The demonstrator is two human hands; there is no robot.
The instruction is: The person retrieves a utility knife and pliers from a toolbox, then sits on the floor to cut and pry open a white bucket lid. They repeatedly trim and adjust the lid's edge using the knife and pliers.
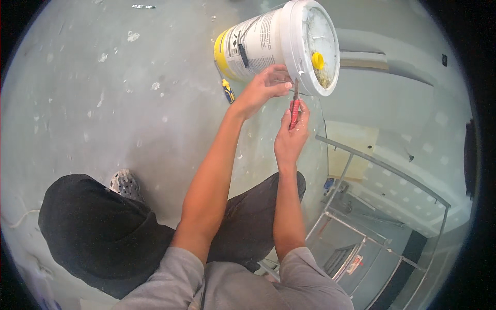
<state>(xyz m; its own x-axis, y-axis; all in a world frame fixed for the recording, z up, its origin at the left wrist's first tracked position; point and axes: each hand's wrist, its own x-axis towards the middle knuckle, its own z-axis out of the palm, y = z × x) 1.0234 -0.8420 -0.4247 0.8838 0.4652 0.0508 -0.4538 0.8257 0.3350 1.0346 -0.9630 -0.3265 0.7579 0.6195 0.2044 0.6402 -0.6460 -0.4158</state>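
A white bucket (263,44) with a yellow band at its base has its lid (323,33) facing right; a yellow cap (318,61) sits on that lid. My left hand (263,89) grips the bucket's side just beside the lid rim, thumb and fingers curved against it. In my right hand (292,139) is a red-handled utility knife (295,113), held between thumb and fingers. Its blade points up and meets the underside of the lid rim, close to my left thumb. How deep the blade sits cannot be made out.
A tool with a yellow and blue handle (228,91) lies left of the bucket on the grey, spattered floor (129,103). At the lower right stands a metal frame with rails (382,168). My knee (289,186) is below my right forearm, and a clog (125,185) shows at left.
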